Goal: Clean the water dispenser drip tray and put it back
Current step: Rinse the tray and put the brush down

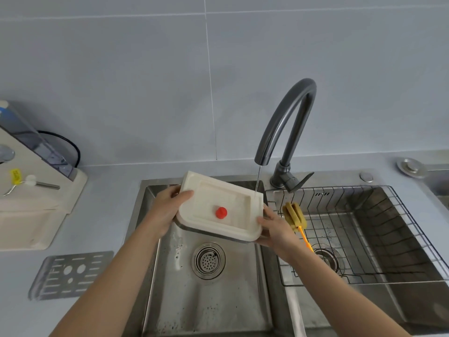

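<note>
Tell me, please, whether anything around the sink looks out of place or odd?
Mostly no. The metal grate lies alone on the counter, off the drip tray held under the running tap. Dark specks dot the left basin floor.

Head view, steeply down, close over sink point(155, 276)

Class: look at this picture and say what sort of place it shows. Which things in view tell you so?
Most likely a home kitchen, at the sink. A stainless double sink sits in a countertop against a tiled wall, a faucet runs water, and a water dispenser stands nearby.
</note>
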